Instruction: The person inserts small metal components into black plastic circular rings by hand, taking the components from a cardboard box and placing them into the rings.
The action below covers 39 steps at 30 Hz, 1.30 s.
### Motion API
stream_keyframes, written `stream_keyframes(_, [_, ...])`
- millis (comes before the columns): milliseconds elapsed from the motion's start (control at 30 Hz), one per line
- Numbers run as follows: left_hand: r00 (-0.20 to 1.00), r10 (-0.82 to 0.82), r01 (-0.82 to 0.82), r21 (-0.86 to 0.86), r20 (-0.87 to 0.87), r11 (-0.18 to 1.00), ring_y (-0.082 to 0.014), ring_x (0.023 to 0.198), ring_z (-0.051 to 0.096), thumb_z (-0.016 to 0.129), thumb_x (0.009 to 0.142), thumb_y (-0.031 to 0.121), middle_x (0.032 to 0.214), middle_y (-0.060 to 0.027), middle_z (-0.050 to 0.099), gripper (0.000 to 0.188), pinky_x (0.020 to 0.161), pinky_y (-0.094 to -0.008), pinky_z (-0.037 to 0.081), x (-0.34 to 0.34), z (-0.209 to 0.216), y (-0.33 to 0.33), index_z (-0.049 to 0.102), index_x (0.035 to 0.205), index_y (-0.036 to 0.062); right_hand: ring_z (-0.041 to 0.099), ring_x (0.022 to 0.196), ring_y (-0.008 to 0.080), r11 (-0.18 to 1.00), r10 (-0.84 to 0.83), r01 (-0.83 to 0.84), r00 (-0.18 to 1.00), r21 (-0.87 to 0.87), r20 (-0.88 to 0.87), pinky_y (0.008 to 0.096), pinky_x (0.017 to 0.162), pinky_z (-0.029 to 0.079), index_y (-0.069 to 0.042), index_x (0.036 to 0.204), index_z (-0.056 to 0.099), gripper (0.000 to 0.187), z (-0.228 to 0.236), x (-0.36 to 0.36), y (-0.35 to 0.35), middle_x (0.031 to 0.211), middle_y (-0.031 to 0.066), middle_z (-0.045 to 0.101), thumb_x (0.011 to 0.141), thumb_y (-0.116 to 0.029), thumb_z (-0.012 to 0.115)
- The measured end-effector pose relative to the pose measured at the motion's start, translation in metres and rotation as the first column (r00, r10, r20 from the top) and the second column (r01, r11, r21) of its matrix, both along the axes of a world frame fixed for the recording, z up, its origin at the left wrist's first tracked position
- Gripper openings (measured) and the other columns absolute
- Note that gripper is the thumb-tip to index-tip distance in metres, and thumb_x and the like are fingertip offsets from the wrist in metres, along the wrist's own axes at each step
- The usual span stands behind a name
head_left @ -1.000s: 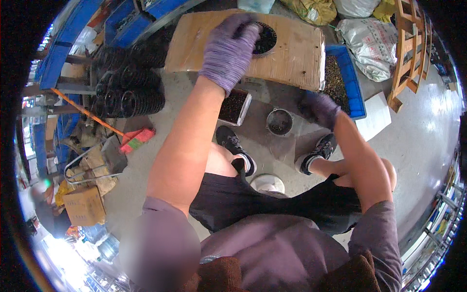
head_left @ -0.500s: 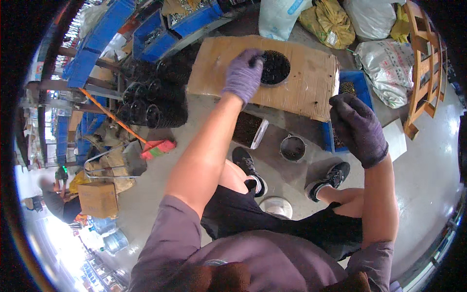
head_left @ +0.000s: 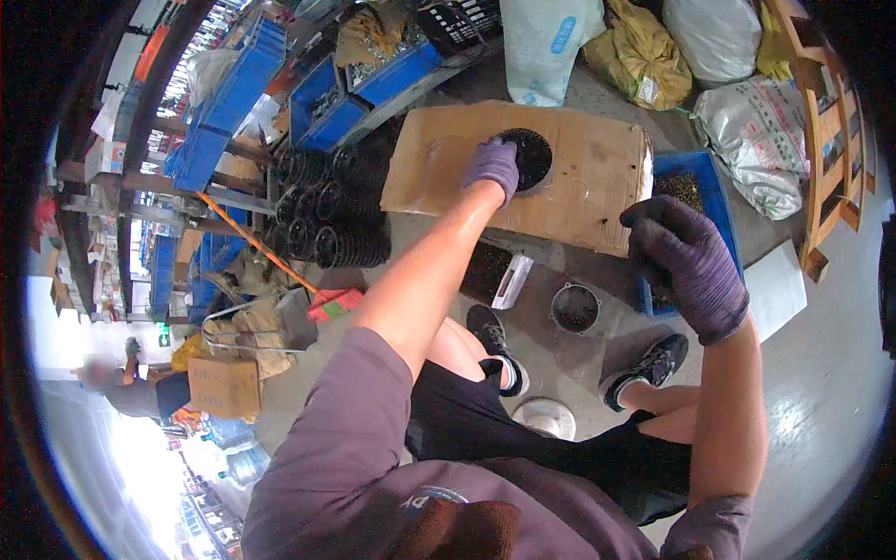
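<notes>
A black round piece with a ridged rim rests on a brown cardboard sheet. My left hand, in a purple knit glove, is closed on its near left rim, with the thumb and some fingertips hidden. To the right, my right hand, in a darker purple glove with blackened fingers, is held above the near part of a blue bin. Its fingers are curled together, and whatever may be between them is hidden. Small brass-coloured parts lie in that bin.
Stacked black round pieces stand at the left, near blue shelf bins. A white-edged tray and a round metal container sit on the floor by my feet. Sacks and a wooden pallet are at the far right. Another person is at left.
The whole view has shifted, so the surroundings appear farther right and lower. My left hand has moved to the near left rim of the black round piece. My right hand remains curled by the blue bin.
</notes>
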<state>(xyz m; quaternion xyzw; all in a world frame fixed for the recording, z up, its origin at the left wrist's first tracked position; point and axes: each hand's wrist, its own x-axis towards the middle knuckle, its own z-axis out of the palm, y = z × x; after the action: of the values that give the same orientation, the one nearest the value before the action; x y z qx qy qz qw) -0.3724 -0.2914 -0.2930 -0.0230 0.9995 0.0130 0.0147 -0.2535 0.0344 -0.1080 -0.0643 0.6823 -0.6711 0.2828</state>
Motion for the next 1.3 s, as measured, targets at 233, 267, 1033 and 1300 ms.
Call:
stream_keyframes(233, [0.975,-0.060,0.079,-0.080,0.215,0.994,-0.0351,0.117,0.058,0.071,0.082,0.023,0.125,-0.0193,0.060,0.042,0.100,-0.0426,0.047,-0.014,0.015,-0.003,0.061,0.120,0.0091,0.046,0.059,0.0038,0.999,-0.008,0.006,0.998,-0.043,-0.054,0.0187,0.052,0.034,-0.005,0.107,0.063,0.025,-0.002,0.000,0.005,0.077,-0.0035,0.055,0.095,-0.026,0.059])
stream_keyframes(267, [0.975,-0.062,0.081,-0.079,0.214,0.994,-0.0351,0.117,0.058,0.071,0.082,0.023,0.125,-0.0193,0.060,0.042,0.100,-0.0426,0.047,-0.014,0.016,-0.003,0.061,0.120,0.0091,0.046,0.059,0.0038,0.999,-0.010,0.008,0.998,-0.041,-0.056,0.0187,0.052,0.034,-0.005,0.107,0.063,0.025,-0.001,-0.001,0.006,0.077,-0.0035,0.055,0.095,-0.026,0.059])
stream_keyframes(1033, [0.992,-0.053,0.045,0.073,0.112,0.996,-0.0385,0.108,0.062,0.072,0.076,0.025,0.118,-0.0202,0.064,0.048,0.095,-0.0439,0.051,-0.022,-0.013,-0.009,0.060,0.121,0.0109,0.060,0.079,0.0122,1.000,0.019,-0.019,1.000,0.006,-0.017,0.0279,0.074,0.050,-0.002,0.107,0.067,0.028,-0.002,0.000,0.001,0.086,0.0062,0.064,0.095,-0.025,0.059])
stream_keyframes(1300, [1.000,0.011,-0.014,0.244,0.016,0.970,-0.0377,0.097,0.065,0.074,0.072,0.025,0.102,-0.0193,0.067,0.045,0.086,-0.0438,0.052,-0.014,0.001,-0.023,0.060,0.111,0.0066,0.053,0.069,0.0077,1.000,-0.003,0.002,0.999,-0.023,-0.054,0.0229,0.063,0.043,-0.003,0.108,0.065,0.026,-0.007,-0.001,-0.001,0.081,0.0007,0.059,0.095,-0.026,0.060])
